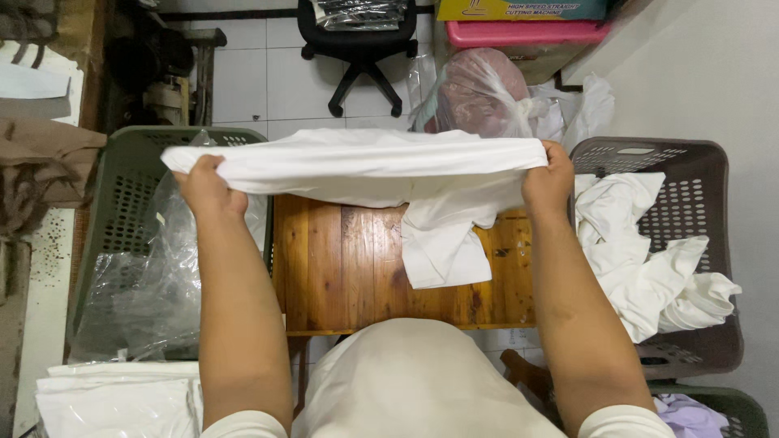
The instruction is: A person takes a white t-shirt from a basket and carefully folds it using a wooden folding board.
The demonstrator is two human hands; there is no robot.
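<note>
A white garment (365, 166) is stretched out flat between both hands above a small wooden table (341, 268). My left hand (207, 185) grips its left end and my right hand (548, 180) grips its right end. Part of the cloth hangs down from the middle and rests on the tabletop (442, 251). Both forearms reach forward over the table's near edge.
A green basket (122, 203) lined with clear plastic stands on the left. On the right is a brown basket (690, 162) with white garments (649, 268). Folded white cloth (114, 397) lies at lower left. A black office chair (361, 49), a plastic bag (479, 93) and a pink bin (527, 32) stand behind.
</note>
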